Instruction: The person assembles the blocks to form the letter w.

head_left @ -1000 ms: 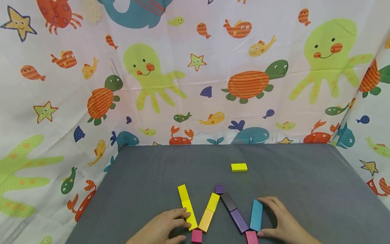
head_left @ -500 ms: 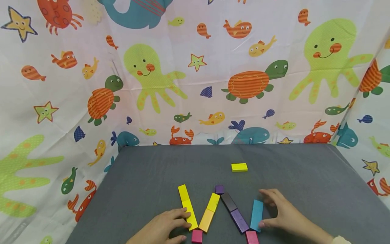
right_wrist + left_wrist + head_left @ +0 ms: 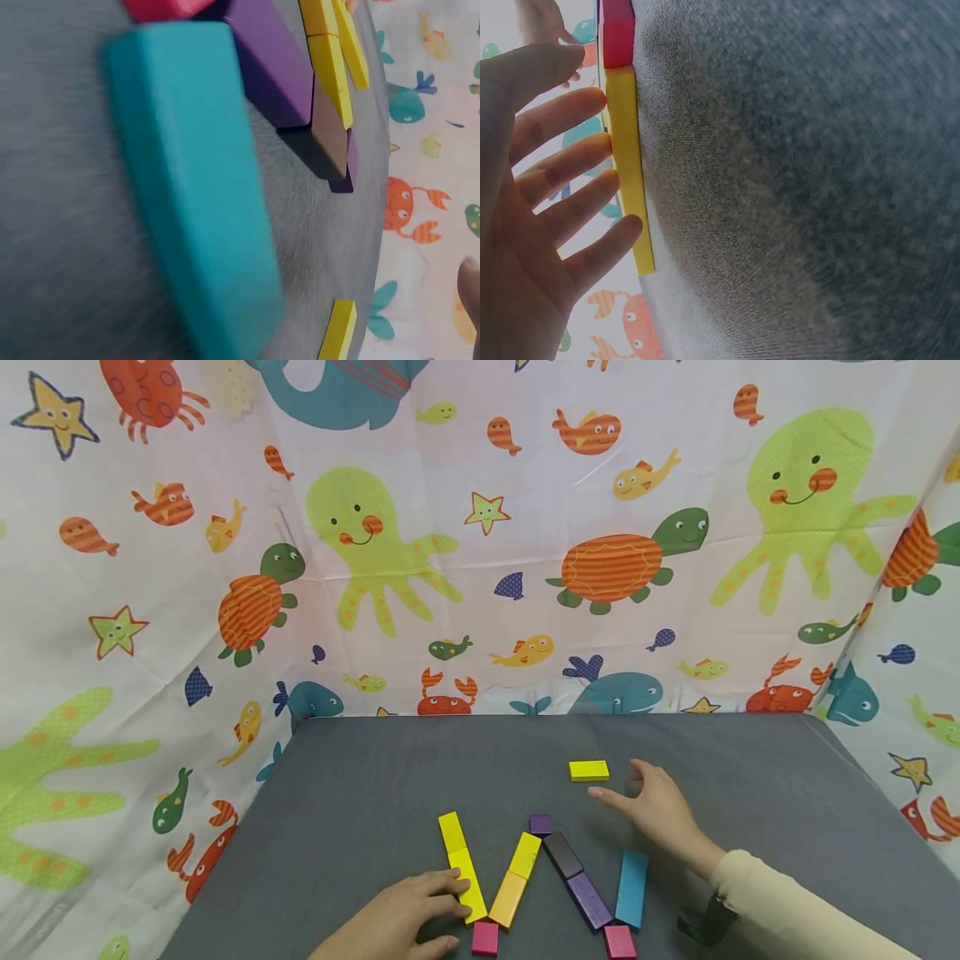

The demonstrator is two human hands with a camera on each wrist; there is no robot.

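Observation:
My left hand (image 3: 408, 914) rests its fingertips along the outer side of a long yellow block (image 3: 472, 897); in the left wrist view its extended fingers touch that block (image 3: 630, 172). My right hand (image 3: 660, 818) is at the right of a loose yellow block (image 3: 588, 771) at the back, thumb and fingers spread and apart from it, holding nothing. Behind that hand, a blue block (image 3: 632, 893) lies on the cloth, its lower end by a pink block (image 3: 620, 942). In the right wrist view the blue block (image 3: 199, 187) looms close.
Blocks form a zigzag on the grey cloth (image 3: 360, 793): another yellow block (image 3: 452, 832), a left pink block (image 3: 485, 938), an orange-yellow block (image 3: 507, 900), a small purple block (image 3: 539, 825), a dark block (image 3: 562, 854) and a longer purple one (image 3: 588, 900). A sea-animal curtain (image 3: 480, 610) hangs behind.
My right hand has let go of the blue block and moved up and away, toward the loose yellow block. The blue block stays beside the right pink block. My left hand has hardly moved.

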